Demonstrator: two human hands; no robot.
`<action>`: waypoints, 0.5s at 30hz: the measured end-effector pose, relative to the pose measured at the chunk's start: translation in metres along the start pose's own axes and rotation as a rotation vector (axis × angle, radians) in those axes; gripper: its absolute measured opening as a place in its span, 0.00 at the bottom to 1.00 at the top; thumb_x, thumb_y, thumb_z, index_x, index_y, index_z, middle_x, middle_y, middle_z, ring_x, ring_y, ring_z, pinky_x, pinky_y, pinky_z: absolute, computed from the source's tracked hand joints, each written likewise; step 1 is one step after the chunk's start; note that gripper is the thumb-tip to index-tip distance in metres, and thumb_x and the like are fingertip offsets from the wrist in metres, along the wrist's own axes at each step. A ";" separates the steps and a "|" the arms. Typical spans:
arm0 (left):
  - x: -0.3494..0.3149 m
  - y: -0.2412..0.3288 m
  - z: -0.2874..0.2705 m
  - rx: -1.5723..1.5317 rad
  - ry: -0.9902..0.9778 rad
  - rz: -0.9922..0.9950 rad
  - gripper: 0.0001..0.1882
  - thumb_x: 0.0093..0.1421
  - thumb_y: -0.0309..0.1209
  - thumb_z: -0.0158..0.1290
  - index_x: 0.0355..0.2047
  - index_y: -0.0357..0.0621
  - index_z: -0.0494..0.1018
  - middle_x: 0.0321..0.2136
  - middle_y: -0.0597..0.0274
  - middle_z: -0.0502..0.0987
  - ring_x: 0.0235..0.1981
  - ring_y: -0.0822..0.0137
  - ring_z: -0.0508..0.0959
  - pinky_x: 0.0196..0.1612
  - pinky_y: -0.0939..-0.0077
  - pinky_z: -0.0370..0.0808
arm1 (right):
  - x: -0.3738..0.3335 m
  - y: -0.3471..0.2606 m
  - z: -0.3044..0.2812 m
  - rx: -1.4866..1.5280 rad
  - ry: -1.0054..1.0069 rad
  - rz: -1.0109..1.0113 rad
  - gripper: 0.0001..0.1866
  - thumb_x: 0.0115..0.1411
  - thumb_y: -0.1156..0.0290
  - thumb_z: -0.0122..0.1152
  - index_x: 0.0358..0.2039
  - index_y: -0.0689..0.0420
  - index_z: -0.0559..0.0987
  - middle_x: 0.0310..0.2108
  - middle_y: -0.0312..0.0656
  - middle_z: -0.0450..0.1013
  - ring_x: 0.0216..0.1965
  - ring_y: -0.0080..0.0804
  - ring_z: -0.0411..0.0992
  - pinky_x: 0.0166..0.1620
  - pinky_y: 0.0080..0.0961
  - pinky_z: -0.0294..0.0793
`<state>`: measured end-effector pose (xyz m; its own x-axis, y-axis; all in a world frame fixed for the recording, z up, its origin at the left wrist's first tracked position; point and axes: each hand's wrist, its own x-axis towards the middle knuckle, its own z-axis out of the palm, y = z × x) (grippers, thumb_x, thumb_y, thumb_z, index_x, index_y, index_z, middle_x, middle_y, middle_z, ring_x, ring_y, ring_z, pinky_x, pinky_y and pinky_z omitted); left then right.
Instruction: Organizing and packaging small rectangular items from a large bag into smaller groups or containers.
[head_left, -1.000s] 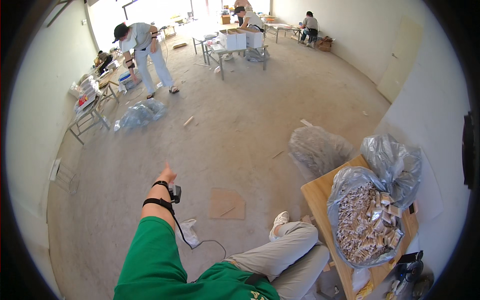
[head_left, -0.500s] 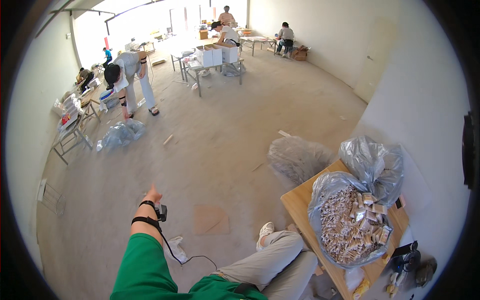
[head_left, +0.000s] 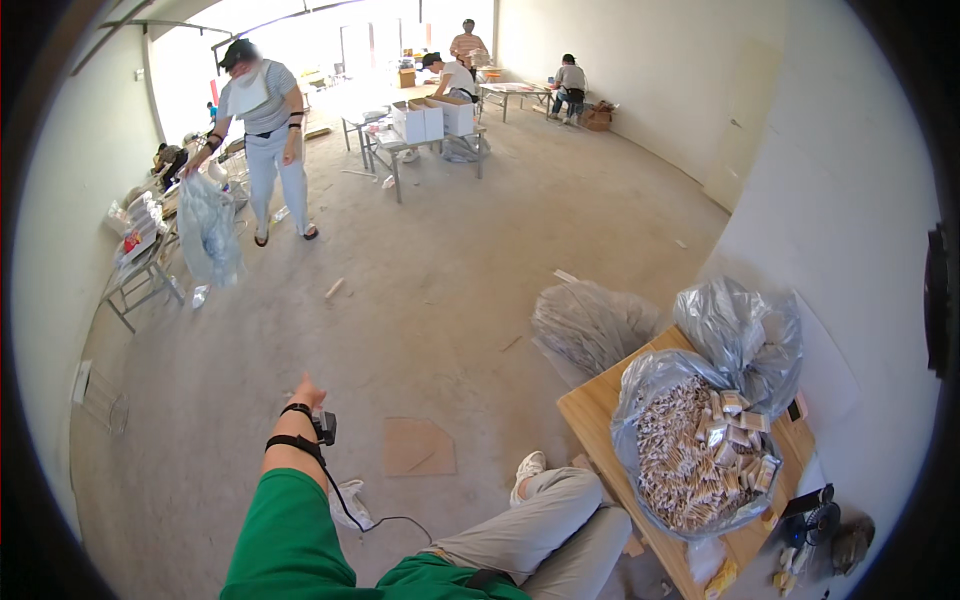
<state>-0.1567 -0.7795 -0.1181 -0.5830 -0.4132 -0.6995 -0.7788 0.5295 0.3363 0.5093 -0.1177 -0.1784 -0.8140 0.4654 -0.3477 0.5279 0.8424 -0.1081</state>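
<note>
My left arm in a green sleeve reaches out over the floor. At its end my left hand point(head_left: 311, 391) has a finger stretched out, and nothing shows in it; its other fingers are hard to make out. Two black straps hold a small camera point(head_left: 325, 427) at the wrist, and a black cable trails from it. My right hand is out of view. To my right, an open plastic bag point(head_left: 627, 435) sits on a wooden table point(head_left: 600, 400). It is full of loose cotton swabs point(head_left: 680, 450) and small wrapped packs point(head_left: 740, 440).
Further grey bags point(head_left: 740, 325) stand by the table, one of them on the floor point(head_left: 590, 320). A cardboard sheet point(head_left: 419, 446) and a white bag point(head_left: 351, 503) lie near me. At far left a co-worker point(head_left: 265, 120) holds up a clear bag point(head_left: 208, 230). Several people work at tables behind.
The co-worker at left has straightened up from bending and lifted the clear bag off the floor. The person at the back has shifted slightly. My left arm has hardly moved.
</note>
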 end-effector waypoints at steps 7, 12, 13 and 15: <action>-0.068 0.053 -0.011 0.035 0.526 0.402 0.47 0.53 0.35 0.52 0.62 0.39 0.32 0.57 0.35 0.54 0.58 0.46 0.57 0.59 0.62 0.57 | 0.014 0.019 0.001 -0.018 0.041 -0.071 0.10 0.47 0.63 0.53 0.22 0.56 0.73 0.26 0.50 0.70 0.34 0.51 0.68 0.37 0.42 0.67; -0.073 0.047 -0.041 -0.050 0.713 0.480 0.46 0.52 0.34 0.52 0.61 0.35 0.34 0.54 0.30 0.57 0.56 0.39 0.58 0.58 0.56 0.58 | 0.015 0.023 -0.001 -0.017 0.060 -0.119 0.09 0.47 0.63 0.54 0.21 0.56 0.73 0.25 0.49 0.70 0.33 0.50 0.68 0.37 0.41 0.67; -0.073 0.043 -0.048 -0.067 0.781 0.463 0.46 0.52 0.35 0.53 0.61 0.35 0.35 0.54 0.31 0.56 0.55 0.38 0.58 0.58 0.55 0.58 | 0.016 0.025 -0.001 -0.017 0.063 -0.130 0.09 0.47 0.63 0.54 0.20 0.56 0.73 0.25 0.49 0.70 0.33 0.50 0.68 0.36 0.41 0.67; -0.076 0.037 -0.059 -0.086 0.849 0.443 0.46 0.52 0.37 0.53 0.61 0.34 0.36 0.55 0.31 0.56 0.55 0.36 0.58 0.57 0.55 0.58 | 0.017 0.028 0.000 -0.015 0.074 -0.147 0.09 0.47 0.63 0.54 0.20 0.56 0.73 0.24 0.49 0.70 0.33 0.50 0.68 0.36 0.41 0.67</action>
<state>-0.1547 -0.7720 -0.0152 -0.7751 -0.6053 0.1810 -0.4420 0.7243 0.5293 0.5103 -0.0866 -0.1871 -0.8980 0.3550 -0.2599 0.3984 0.9067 -0.1383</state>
